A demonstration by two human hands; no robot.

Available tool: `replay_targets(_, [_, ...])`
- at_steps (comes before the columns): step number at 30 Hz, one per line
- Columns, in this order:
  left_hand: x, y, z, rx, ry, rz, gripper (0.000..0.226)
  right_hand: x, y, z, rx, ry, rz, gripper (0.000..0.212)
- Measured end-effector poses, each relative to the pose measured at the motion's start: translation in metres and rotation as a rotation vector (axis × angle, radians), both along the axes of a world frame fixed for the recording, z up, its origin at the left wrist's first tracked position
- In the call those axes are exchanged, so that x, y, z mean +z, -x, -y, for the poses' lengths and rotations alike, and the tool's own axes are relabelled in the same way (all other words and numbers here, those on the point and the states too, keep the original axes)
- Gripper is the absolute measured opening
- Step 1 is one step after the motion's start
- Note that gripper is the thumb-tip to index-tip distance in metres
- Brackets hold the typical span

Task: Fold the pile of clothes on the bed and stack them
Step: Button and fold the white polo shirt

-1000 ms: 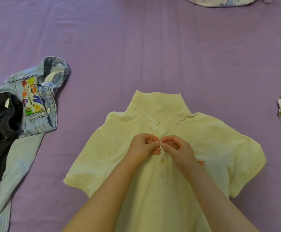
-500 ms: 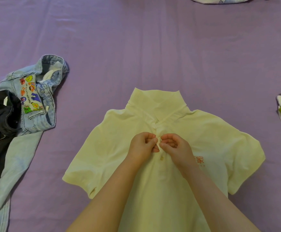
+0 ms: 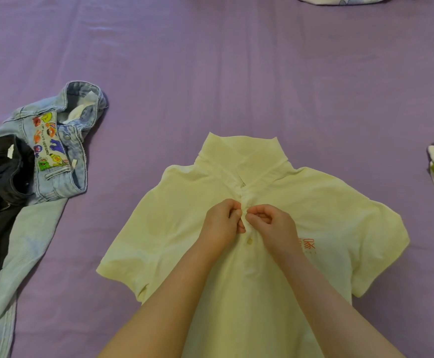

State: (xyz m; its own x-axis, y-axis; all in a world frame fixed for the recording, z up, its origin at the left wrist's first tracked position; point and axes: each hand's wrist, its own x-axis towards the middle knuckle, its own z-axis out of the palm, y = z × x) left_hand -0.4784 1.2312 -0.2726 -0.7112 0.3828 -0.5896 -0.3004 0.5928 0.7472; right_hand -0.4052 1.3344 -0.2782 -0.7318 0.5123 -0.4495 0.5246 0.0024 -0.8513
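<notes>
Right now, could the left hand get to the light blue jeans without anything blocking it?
Probably yes. The left hand is pinching the yellow polo shirt at its placket, so it must let go first. Only bare purple bedsheet lies between it and the light blue jeans.

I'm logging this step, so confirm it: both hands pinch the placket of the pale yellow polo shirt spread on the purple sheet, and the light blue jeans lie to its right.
One detail is wrong. The head view shows the light blue jeans to the left of the polo shirt, not right. Otherwise correct: the left hand and right hand pinch its placket on the purple sheet.
</notes>
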Motion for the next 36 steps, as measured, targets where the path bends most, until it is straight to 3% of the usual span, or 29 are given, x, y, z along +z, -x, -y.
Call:
replay_targets(5, [0.004,-0.001,-0.001,0.123,-0.021,0.067,0.01,-0.002,0.004,0.004,0.052,-0.109,0.057,0.007])
replay_targets(15, [0.007,0.0,-0.005,0.208,-0.007,0.091,0.015,0.0,-0.002,0.006,0.032,-0.103,0.017,0.012])
replay_targets(24, [0.003,-0.001,-0.007,0.301,-0.003,0.129,0.019,0.0,-0.001,0.007,0.034,-0.129,0.048,0.003])
replay_targets(27, [-0.001,-0.005,-0.004,0.235,-0.034,0.028,0.021,0.005,0.005,0.002,0.028,-0.006,0.065,0.005])
replay_targets(32, [-0.009,-0.007,0.009,-0.106,-0.022,-0.344,0.022,0.015,0.016,-0.012,0.009,0.283,0.227,0.007])
replay_targets(36, [-0.012,0.0,0.008,-0.242,0.076,-0.46,0.037,0.016,0.023,-0.014,0.002,0.292,0.287,0.012])
